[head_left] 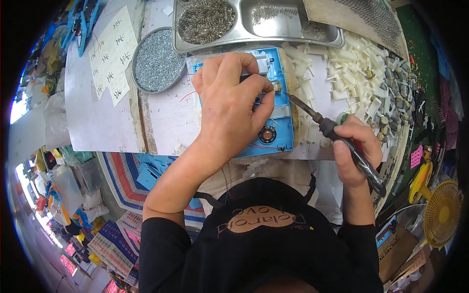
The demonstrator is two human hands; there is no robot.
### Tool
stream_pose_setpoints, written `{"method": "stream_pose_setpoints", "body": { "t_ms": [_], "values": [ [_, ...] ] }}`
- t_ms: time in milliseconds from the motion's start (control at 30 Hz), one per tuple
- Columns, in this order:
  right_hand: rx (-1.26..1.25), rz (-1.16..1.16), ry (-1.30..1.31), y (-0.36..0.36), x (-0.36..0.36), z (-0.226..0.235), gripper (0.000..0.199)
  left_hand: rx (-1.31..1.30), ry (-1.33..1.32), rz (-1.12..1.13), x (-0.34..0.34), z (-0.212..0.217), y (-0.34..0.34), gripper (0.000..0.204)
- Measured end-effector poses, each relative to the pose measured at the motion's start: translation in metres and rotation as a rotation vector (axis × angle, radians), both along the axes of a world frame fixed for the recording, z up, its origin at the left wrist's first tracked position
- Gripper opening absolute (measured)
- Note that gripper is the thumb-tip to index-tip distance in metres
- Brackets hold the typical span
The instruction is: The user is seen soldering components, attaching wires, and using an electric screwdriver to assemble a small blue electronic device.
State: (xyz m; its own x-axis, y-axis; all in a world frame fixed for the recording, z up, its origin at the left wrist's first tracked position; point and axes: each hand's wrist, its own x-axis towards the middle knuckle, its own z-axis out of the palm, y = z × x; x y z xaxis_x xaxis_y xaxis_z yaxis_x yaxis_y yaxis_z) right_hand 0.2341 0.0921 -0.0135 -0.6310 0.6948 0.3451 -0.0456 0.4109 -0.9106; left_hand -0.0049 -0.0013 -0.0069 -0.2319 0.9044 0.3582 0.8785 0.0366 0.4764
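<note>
A blue plastic casing (287, 128) with small parts and wires inside lies on the worktable. My left hand (220, 107) rests over it, thumb and fingers closed in a pinch near its middle. What they hold, if anything, is hidden behind the fingers. My right hand (360, 146) is wrapped round the black handle of a soldering iron (304, 105). The iron's tip points left, close to the casing's right side and the pinching fingers. A round black speaker (267, 134) sits in the casing's near right part. Thin red wires come out at the left.
Behind the casing stands a metal tray (239, 38) with springs in its compartments. A round dish (159, 61) of small metal pieces is left of it. White plastic parts (356, 73) and grey ones are heaped at right. A yellow fan (442, 212) stands at lower right.
</note>
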Motion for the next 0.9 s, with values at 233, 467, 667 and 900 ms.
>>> {"method": "stream_pose_setpoints", "body": {
  "t_ms": [233,467,667,900],
  "values": [
    [-0.028,0.004,-0.019,-0.002,-0.003,-0.002,0.023,0.019,0.013,-0.003,-0.001,-0.001,0.000,0.011],
    [0.162,0.044,0.012,0.002,-0.008,-0.004,0.024,0.046,0.038,0.003,0.000,-0.003,0.001,0.010],
    [0.237,0.066,-0.004,0.003,-0.003,-0.001,0.023,0.050,0.048,0.000,0.000,-0.002,0.000,0.011],
    [0.185,0.017,0.012,0.004,0.006,0.005,0.024,0.033,0.069,0.004,0.002,0.001,0.001,0.010]
  ]
}}
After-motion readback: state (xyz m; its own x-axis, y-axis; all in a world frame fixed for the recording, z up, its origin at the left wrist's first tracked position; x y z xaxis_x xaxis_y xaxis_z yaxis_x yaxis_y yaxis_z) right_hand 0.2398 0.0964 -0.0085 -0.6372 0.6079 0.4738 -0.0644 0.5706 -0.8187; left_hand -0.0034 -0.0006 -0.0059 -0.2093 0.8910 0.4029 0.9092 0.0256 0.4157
